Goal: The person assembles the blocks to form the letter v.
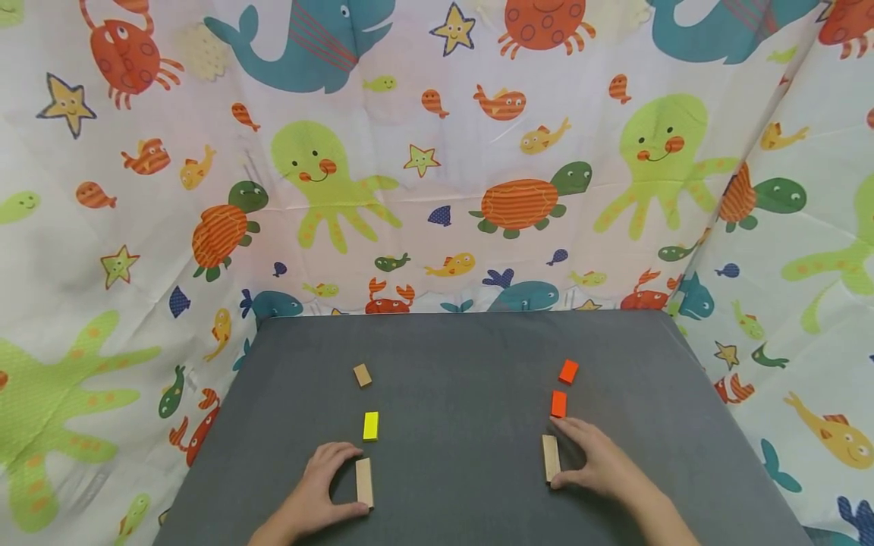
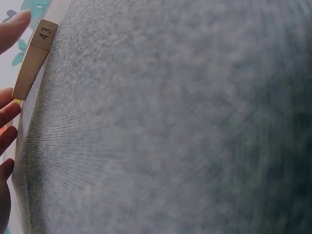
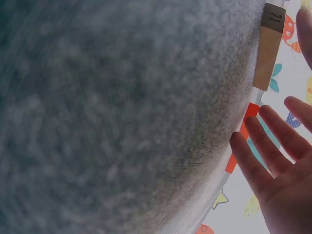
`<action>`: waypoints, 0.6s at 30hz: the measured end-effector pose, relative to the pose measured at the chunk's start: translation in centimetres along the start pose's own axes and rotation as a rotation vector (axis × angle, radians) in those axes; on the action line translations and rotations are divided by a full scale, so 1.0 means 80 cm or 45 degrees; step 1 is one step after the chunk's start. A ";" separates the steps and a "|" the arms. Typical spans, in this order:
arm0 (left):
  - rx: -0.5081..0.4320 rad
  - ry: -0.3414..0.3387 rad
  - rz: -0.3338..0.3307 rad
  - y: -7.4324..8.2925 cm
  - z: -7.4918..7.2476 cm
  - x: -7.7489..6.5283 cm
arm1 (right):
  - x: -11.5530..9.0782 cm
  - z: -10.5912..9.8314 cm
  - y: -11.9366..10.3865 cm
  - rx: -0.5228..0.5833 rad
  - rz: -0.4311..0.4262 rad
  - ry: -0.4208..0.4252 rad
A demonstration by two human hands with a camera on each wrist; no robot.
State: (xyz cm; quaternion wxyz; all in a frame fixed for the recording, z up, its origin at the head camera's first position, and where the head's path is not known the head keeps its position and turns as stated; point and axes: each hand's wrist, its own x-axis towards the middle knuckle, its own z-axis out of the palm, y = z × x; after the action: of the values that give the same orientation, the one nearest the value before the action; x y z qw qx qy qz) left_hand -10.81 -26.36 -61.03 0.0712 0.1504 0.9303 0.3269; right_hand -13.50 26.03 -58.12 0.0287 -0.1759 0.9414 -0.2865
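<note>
Loosely, my left hand (image 1: 310, 489) has thumb and fingers parted about the ends of the left wooden block (image 1: 364, 484), and my right hand (image 1: 606, 464) likewise at the right wooden block (image 1: 551, 458); neither grips, though contact I can't tell. Each block lies just inward of its nearer hand, long axis running away from me, from thumb toward fingers. Beyond are a yellow block (image 1: 371, 426) and, right, the nearer red block (image 1: 559, 403), close to my fingertips.

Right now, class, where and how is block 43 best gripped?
Probably pinch block 43 by its short ends, coming from the left: its length runs away from the person, and the left hand sits on that side, spread about as wide as the block is long.
</note>
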 end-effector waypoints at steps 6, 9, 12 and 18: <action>0.016 -0.059 0.020 -0.002 0.001 0.001 | 0.000 0.005 -0.003 -0.018 -0.045 -0.032; 0.030 -0.081 0.024 -0.003 0.003 0.001 | 0.000 0.006 -0.003 -0.045 -0.061 -0.065; 0.038 -0.073 0.038 -0.003 0.004 0.002 | 0.000 0.007 -0.006 -0.072 -0.072 -0.084; 0.059 -0.040 0.055 -0.001 0.005 0.002 | -0.001 0.007 -0.011 -0.101 -0.128 -0.054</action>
State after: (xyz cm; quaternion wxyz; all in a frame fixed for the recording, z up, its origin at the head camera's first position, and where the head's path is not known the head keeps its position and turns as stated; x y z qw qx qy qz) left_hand -10.92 -26.11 -61.36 0.0752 0.1773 0.9330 0.3041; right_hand -13.06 25.05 -58.13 0.0271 -0.2301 0.9411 -0.2464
